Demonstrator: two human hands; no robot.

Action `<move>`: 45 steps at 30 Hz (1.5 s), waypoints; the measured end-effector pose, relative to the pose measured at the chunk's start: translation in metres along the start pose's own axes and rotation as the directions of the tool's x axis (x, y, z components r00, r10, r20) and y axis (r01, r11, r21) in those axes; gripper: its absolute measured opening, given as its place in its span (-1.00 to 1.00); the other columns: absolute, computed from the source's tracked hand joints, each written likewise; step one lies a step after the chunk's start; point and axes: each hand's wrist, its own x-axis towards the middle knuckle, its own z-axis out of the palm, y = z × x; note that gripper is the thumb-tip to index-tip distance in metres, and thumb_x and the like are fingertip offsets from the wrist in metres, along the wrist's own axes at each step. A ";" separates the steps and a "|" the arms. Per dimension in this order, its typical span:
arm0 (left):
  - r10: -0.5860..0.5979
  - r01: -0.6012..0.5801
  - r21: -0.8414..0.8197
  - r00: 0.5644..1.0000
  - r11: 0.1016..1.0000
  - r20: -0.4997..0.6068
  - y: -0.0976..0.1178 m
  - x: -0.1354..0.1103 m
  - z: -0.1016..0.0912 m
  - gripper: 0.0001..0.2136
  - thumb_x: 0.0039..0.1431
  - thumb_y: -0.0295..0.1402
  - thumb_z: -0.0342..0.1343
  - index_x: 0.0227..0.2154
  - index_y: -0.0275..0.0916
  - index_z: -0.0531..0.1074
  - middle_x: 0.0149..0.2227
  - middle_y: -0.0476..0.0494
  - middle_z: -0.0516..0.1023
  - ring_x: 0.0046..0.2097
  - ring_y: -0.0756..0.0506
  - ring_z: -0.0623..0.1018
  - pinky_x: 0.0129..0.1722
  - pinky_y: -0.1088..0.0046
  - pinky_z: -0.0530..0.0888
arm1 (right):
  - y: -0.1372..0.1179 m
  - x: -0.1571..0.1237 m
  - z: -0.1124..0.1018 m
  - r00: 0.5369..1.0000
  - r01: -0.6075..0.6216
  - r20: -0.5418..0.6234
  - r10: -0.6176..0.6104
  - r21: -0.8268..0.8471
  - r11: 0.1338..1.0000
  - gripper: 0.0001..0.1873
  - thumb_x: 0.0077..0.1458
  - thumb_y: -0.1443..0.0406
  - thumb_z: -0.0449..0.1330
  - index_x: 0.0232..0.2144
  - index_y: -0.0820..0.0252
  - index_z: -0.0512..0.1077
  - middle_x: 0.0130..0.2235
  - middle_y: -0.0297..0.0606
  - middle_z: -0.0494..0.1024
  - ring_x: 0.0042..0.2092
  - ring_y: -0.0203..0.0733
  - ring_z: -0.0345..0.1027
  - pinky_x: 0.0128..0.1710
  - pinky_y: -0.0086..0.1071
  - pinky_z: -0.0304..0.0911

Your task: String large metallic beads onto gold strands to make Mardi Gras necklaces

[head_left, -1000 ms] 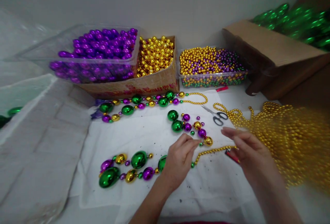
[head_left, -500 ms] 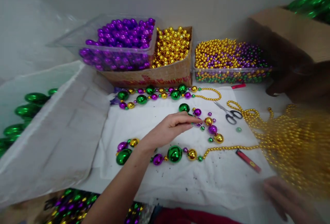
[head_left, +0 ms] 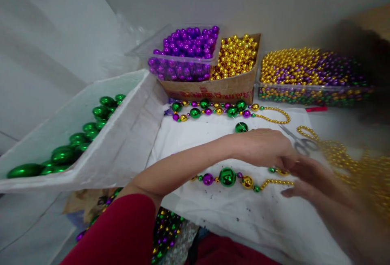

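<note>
My left hand (head_left: pixel 269 147) reaches across the white cloth (head_left: pixel 189 135), its fingers bent down and pressed together; what they hold, if anything, is hidden. Blurred, my right hand (head_left: pixel 317 183) meets it at the fingertips, with its thumb apart. A large green bead (head_left: pixel 241 127) with a thin thread beside it lies just behind my left wrist. Under my forearm runs a strand of green, purple and gold beads (head_left: pixel 227 177), ending in a gold bead chain (head_left: pixel 276 182) that passes close to my right thumb. A few more beads show beneath my hands.
A finished-looking bead necklace (head_left: pixel 208 111) lies behind. Scissors (head_left: pixel 300 141) and heaped gold chains (head_left: pixel 344 155) are to the right. Along the back stand a purple-bead tub (head_left: pixel 183 59), a gold-bead carton (head_left: pixel 210 90) and a mixed-bead tub (head_left: pixel 313 88). A foam box (head_left: pixel 128 114) of green beads stands left.
My left hand has moved right, from over the loose beads to my right hand. My right hand has come in from the lower right. The view has swung left.
</note>
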 end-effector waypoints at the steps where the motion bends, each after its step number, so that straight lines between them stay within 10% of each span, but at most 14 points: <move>1: -0.013 0.013 0.008 1.000 1.000 0.015 0.000 0.003 0.001 -0.85 0.10 -0.45 0.06 -0.44 -0.18 0.54 -0.37 -0.07 0.58 -0.33 -0.03 0.48 -0.37 0.45 0.28 | 0.002 0.008 0.008 0.997 -0.049 0.060 0.044 0.091 0.995 -0.51 -0.06 0.19 0.33 -0.03 0.01 0.41 -0.03 -0.10 0.49 -0.14 0.02 0.42 -0.47 -0.32 0.39; 8: -0.022 0.022 -0.098 1.000 0.995 -0.003 -0.012 0.014 0.025 -0.89 0.05 -0.50 0.06 -0.53 -0.25 0.44 -0.47 -0.06 0.50 -0.41 0.01 0.41 -0.41 0.47 0.25 | 0.035 0.014 0.013 0.976 -0.197 -0.041 0.214 0.252 0.948 -0.73 -0.05 0.14 0.34 -0.43 0.20 0.42 -0.60 -0.44 0.32 -0.66 -0.52 -0.12 -0.72 -0.57 -0.26; 13: -0.002 -0.004 -0.127 0.999 0.992 -0.050 -0.009 0.029 0.036 -0.86 0.04 -0.49 0.11 -0.58 -0.19 0.40 -0.49 -0.03 0.48 -0.38 -0.04 0.42 -0.38 0.42 0.29 | 0.043 0.009 0.001 0.962 -0.173 -0.178 0.209 0.198 0.965 -0.70 -0.10 0.11 0.37 -0.47 0.21 0.44 -0.66 -0.51 0.13 -0.62 -0.47 -0.12 -0.67 -0.54 -0.26; 16: 0.033 -0.057 -0.084 0.964 0.995 -0.264 -0.008 0.024 0.023 -0.95 0.08 -0.46 0.13 -0.43 -0.18 0.45 -0.34 -0.08 0.50 -0.22 -0.09 0.46 -0.22 0.36 0.36 | 0.045 0.011 -0.008 0.950 -0.073 -0.290 0.116 0.158 0.985 -0.76 -0.11 0.15 0.38 -0.49 0.19 0.48 -0.62 -0.46 0.23 -0.56 -0.42 0.01 -0.60 -0.53 -0.05; 18: -0.024 -0.033 -0.099 0.854 0.995 -0.520 -0.011 0.010 0.009 -0.89 0.14 -0.41 0.11 -0.26 -0.17 0.45 -0.17 -0.13 0.49 -0.06 -0.13 0.43 -0.07 0.29 0.35 | 0.045 0.011 -0.015 0.937 0.002 -0.345 0.054 0.161 0.987 -0.78 -0.11 0.18 0.38 -0.54 0.18 0.48 -0.43 -0.33 0.45 -0.36 -0.32 0.23 -0.45 -0.52 0.14; 21: -0.279 0.083 -0.273 0.466 0.959 -0.840 -0.025 -0.019 -0.001 -0.81 0.21 -0.29 0.04 -0.13 -0.12 0.40 -0.12 -0.11 0.47 0.03 -0.15 0.38 -0.03 0.22 0.35 | 0.046 0.007 -0.023 0.955 -0.016 -0.270 0.122 0.364 0.931 -0.81 -0.07 0.21 0.36 -0.54 0.17 0.46 -0.04 -0.20 0.48 0.01 -0.10 0.24 -0.33 -0.45 0.25; 23: -0.433 0.101 -0.421 0.190 0.901 -0.881 -0.039 -0.033 0.006 -0.80 0.23 -0.25 0.01 -0.12 -0.11 0.39 -0.15 -0.06 0.49 0.01 -0.13 0.40 -0.05 0.24 0.36 | 0.046 0.003 -0.024 0.959 -0.083 -0.180 0.217 0.553 0.829 -0.86 -0.04 0.24 0.34 -0.47 0.14 0.46 -0.04 -0.19 0.49 0.03 -0.09 0.26 -0.36 -0.46 0.27; 25: -0.563 0.066 -0.559 0.103 0.826 -0.820 -0.053 -0.039 0.025 -0.82 0.20 -0.26 0.04 -0.18 -0.16 0.42 -0.21 -0.03 0.50 -0.11 -0.08 0.44 -0.10 0.29 0.38 | 0.047 0.000 -0.023 0.952 -0.117 -0.128 0.278 0.687 0.717 -0.86 -0.04 0.26 0.35 -0.41 0.11 0.46 -0.18 -0.25 0.51 -0.13 -0.20 0.34 -0.40 -0.50 0.28; 31: -0.753 0.046 -0.868 0.521 0.495 -0.402 -0.070 -0.031 0.090 -0.88 0.06 -0.38 0.10 -0.35 -0.30 0.47 -0.39 -0.07 0.51 -0.35 0.01 0.44 -0.29 0.45 0.39 | 0.054 -0.010 -0.015 0.943 -0.200 -0.018 0.331 0.766 0.611 -0.90 0.05 0.28 0.28 -0.43 0.13 0.41 -0.43 -0.38 0.34 -0.46 -0.39 0.18 -0.45 -0.51 0.29; 37: -0.731 0.151 -0.849 0.597 0.506 -0.330 -0.066 -0.019 0.111 -0.88 0.09 -0.43 0.08 -0.32 -0.30 0.47 -0.33 -0.09 0.54 -0.29 -0.02 0.47 -0.26 0.45 0.40 | 0.062 -0.013 -0.010 0.938 -0.223 -0.004 0.347 0.760 0.611 -0.90 0.08 0.25 0.25 -0.40 0.13 0.41 -0.50 -0.41 0.26 -0.53 -0.41 0.08 -0.53 -0.52 0.18; 45: -0.486 0.344 -0.394 0.800 0.852 -0.351 -0.035 0.035 0.116 -0.83 0.16 -0.46 -0.01 -0.26 -0.24 0.47 -0.21 -0.14 0.52 -0.15 -0.12 0.49 -0.12 0.32 0.40 | 0.073 -0.013 -0.005 0.960 -0.158 -0.050 0.276 0.716 0.680 -0.83 0.09 0.23 0.25 -0.25 0.15 0.46 -0.57 -0.46 0.26 -0.62 -0.46 -0.06 -0.58 -0.53 0.04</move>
